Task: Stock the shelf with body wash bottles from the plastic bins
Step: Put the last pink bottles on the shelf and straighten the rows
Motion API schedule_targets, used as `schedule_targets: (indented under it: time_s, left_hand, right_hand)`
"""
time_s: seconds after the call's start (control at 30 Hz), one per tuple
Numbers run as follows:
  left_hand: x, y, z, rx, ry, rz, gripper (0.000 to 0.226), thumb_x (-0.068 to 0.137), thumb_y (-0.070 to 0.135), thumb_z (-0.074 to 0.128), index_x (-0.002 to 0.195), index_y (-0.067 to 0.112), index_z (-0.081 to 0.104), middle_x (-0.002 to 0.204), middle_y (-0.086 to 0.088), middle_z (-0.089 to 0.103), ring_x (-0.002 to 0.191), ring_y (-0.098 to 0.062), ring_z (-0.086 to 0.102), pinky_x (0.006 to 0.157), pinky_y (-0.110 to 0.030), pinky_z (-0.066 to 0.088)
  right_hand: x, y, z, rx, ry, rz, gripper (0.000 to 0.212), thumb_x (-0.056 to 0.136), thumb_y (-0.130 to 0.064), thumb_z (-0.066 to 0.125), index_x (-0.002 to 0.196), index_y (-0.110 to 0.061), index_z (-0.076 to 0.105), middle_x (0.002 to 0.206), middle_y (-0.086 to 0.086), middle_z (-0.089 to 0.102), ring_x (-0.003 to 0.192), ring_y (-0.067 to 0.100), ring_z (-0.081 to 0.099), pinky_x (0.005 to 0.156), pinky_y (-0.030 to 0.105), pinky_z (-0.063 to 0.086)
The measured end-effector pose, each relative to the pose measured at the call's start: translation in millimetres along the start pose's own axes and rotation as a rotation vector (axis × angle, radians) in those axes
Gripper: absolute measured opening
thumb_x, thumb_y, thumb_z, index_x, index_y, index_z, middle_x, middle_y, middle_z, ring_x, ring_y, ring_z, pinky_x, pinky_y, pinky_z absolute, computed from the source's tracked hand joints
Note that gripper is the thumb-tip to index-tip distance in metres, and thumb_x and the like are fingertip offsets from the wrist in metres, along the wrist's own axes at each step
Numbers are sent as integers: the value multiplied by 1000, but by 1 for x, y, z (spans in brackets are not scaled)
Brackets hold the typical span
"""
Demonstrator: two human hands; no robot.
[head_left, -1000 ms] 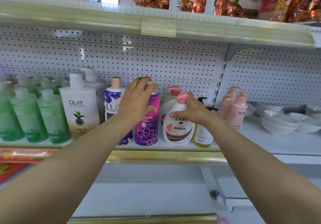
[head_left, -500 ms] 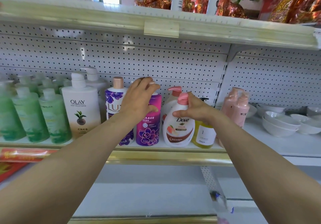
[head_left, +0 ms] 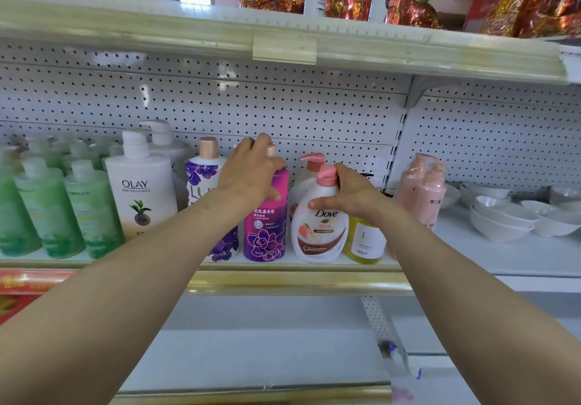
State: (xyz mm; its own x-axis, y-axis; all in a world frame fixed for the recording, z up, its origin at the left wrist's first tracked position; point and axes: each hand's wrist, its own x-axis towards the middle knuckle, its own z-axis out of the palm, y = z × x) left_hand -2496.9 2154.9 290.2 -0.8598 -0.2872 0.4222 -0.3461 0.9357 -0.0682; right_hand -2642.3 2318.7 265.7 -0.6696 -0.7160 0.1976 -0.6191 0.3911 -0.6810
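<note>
I take the Dove bottle (head_left: 317,234) as my mark; it stands upright at the front of the shelf (head_left: 298,282). My right hand (head_left: 349,194) grips its shoulder just below the pink pump, thumb on the front. Touching its left side is a magenta bottle (head_left: 267,228), and my left hand (head_left: 251,175) curls over that one's top. Further left I see a Lux bottle (head_left: 201,178), an Olay bottle (head_left: 141,197), then green bottles (head_left: 47,209). Just right of the Dove is a yellow bottle (head_left: 366,241), then pink bottles (head_left: 421,194) and white bowls (head_left: 503,219).
</note>
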Motion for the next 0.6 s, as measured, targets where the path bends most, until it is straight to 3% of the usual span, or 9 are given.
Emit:
schedule_targets:
  time_s: [0.23, 0.4, 0.5, 0.6]
  left_hand:
    - [-2, -1, -3, -25, -14, 33, 70, 75, 43, 79, 139, 29, 53, 142, -4, 31, 128, -29, 31, 107, -39, 33]
    - [-1, 1, -3, 3, -30, 21, 73, 75, 48, 77, 141, 31, 50, 146, -4, 28, 134, -29, 27, 111, -39, 29]
    - [-3, 6, -2, -8, 45, 41, 83, 75, 60, 72, 146, 33, 40, 157, -8, 21, 145, -31, 16, 120, -42, 13]
    - [1, 33, -4, -99, 134, 140, 88, 77, 65, 66, 151, 34, 31, 161, -7, 22, 150, -27, 12, 121, -43, -1]
  right_hand:
    - [-1, -2, 0, -18, -15, 4, 77, 67, -37, 90, 132, -24, 52, 125, -7, 61, 116, 12, 57, 103, 36, 48]
    - [-12, -6, -12, -20, -54, -42, 60, 75, -36, 86, 124, -26, 53, 118, -15, 59, 115, 8, 55, 101, 27, 44]
    - [-15, -5, -37, 18, 100, -85, 77, 72, -46, 85, 137, -24, 51, 130, -11, 57, 122, 6, 52, 106, 32, 45]
    - [-18, 5, -60, -82, 173, -79, 72, 75, -46, 82, 138, -25, 53, 139, -4, 56, 129, 11, 50, 108, 35, 43]
